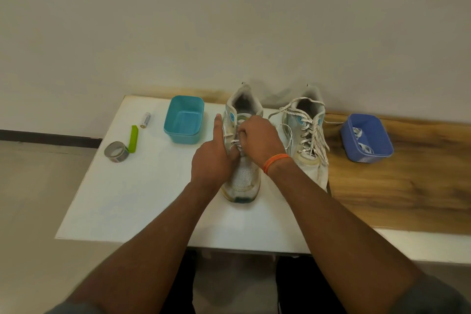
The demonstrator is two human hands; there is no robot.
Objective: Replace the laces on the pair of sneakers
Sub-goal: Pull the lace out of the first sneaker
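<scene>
Two worn white sneakers stand side by side on the white table (pixel 132 199), toes toward me. On the left sneaker (pixel 243 176) both my hands work at the lace rows. My left hand (pixel 212 158) lies against its left side with the index finger pointing straight up and the other fingers curled at the lace (pixel 235 142). My right hand (pixel 262 140), with an orange wristband, pinches the lace over the tongue. The right sneaker (pixel 307 135) is laced with a speckled white lace (pixel 312 130) whose loose ends trail out.
An empty teal tub (pixel 184 120) stands left of the shoes. A blue tub (pixel 367 139) holding laces sits on the wooden surface (pixel 407 186) to the right. A battery (pixel 146 120), a green stick (pixel 133 138) and a tape roll (pixel 116 151) lie at far left.
</scene>
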